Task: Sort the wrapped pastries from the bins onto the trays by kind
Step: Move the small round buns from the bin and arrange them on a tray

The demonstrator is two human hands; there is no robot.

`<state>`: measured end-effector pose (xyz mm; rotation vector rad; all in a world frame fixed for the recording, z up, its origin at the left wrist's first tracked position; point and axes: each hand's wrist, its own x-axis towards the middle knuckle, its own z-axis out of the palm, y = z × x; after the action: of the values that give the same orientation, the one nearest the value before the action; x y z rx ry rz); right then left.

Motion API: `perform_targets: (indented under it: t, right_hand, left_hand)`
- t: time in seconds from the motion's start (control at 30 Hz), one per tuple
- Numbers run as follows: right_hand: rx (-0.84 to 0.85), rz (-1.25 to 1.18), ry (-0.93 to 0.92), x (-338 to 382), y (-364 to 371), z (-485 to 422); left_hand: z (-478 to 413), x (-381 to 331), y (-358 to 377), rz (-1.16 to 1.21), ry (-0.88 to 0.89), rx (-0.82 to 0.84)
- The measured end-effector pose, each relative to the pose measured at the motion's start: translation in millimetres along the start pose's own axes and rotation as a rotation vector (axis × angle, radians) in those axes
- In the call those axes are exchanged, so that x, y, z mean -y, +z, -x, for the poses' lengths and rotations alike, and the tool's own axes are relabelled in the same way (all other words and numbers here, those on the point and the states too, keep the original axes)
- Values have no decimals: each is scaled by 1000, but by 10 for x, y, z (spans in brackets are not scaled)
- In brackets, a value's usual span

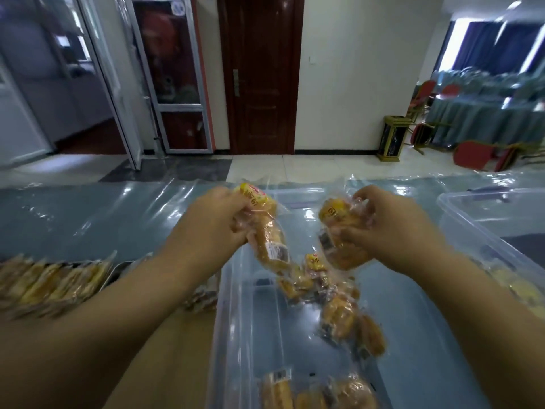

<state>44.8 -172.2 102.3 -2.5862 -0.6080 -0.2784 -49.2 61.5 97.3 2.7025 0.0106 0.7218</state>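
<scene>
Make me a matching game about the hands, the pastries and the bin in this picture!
Things:
1. left hand
2. right hand
3. middle clear bin
4. row of yellow pastries

Places and states:
A. lined up at the far left
B. grips the long wrapped pastry
C. lies under both hands, with loose pastries inside
D. grips the plump wrapped pastry

Right pairs: 1-B, 2-D, 3-C, 4-A.
</scene>
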Motion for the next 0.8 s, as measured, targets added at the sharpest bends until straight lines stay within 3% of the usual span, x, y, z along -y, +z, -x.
perform_targets:
  t: [0.13, 0.27, 0.53, 0.8]
  right_hand:
    - [-189, -181, -82, 591, -8, 278]
    - [-236, -329, -173, 1382, 193, 605]
    - [-38, -469, -283, 3004, 1244, 1356]
    - [225, -565, -297, 3979, 2350, 1763]
  left_hand:
    - [434, 246, -557, 42, -10, -175]
    - [1057, 646, -1110, -24, -46, -207]
    - [2641, 1931, -1859, -71, -225, -222]
    - [3803, 3181, -1945, -56, -588, -142]
